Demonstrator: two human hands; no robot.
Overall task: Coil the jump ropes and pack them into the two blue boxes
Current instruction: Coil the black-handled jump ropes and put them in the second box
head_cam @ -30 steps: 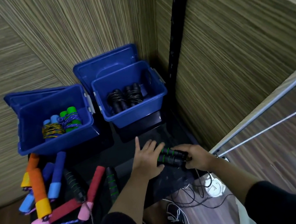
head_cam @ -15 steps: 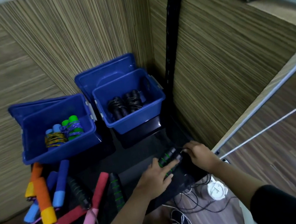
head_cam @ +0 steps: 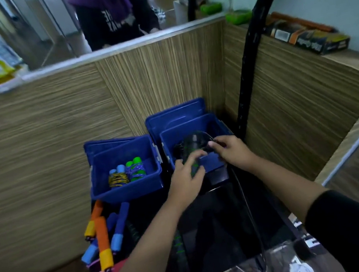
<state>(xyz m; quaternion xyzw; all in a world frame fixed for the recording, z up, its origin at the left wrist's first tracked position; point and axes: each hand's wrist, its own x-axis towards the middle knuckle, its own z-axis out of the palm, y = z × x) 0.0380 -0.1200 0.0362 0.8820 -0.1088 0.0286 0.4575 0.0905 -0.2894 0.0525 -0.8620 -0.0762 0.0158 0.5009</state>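
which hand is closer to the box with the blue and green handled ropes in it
Left. The left hand is just right of that left blue box, gripping black handles; the right hand is over the right blue box.

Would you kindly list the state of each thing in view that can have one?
left blue box: open, holding two coiled coloured ropes
right blue box: open, black ropes inside
black-and-green rope handles: gripped over the right box, cord trailing down, uncoiled
left hand: grips the handles
right hand: pinches the cord
orange and blue ropes: loose on the black surface, unpacked
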